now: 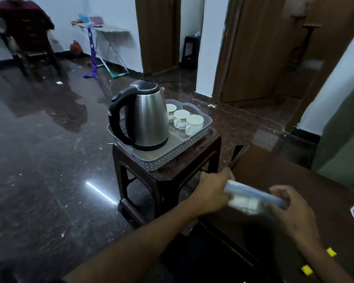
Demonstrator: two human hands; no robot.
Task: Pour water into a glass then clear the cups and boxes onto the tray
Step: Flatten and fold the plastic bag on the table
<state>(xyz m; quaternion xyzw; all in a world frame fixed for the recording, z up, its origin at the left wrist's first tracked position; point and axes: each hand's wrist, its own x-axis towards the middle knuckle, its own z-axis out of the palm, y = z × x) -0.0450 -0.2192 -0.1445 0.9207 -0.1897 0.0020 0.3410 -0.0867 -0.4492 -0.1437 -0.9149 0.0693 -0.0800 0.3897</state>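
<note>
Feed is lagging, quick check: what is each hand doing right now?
Left hand: grips one end of a clear plastic box.
Right hand: fingers curled round the other end of the box.

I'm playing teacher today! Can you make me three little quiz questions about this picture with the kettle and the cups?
1. How many white cups stand on the grey tray?
2. True or false: the steel kettle stands on the floor.
3. What do the left hand and right hand hold between them? A) a cup B) a clear box C) the kettle

Key
1. Three, in a row beside the kettle.
2. False. It stands on the tray, which sits on the dark stool.
3. B. Each hand grips one end; the picture is blurred, so what is inside cannot be told.
</note>
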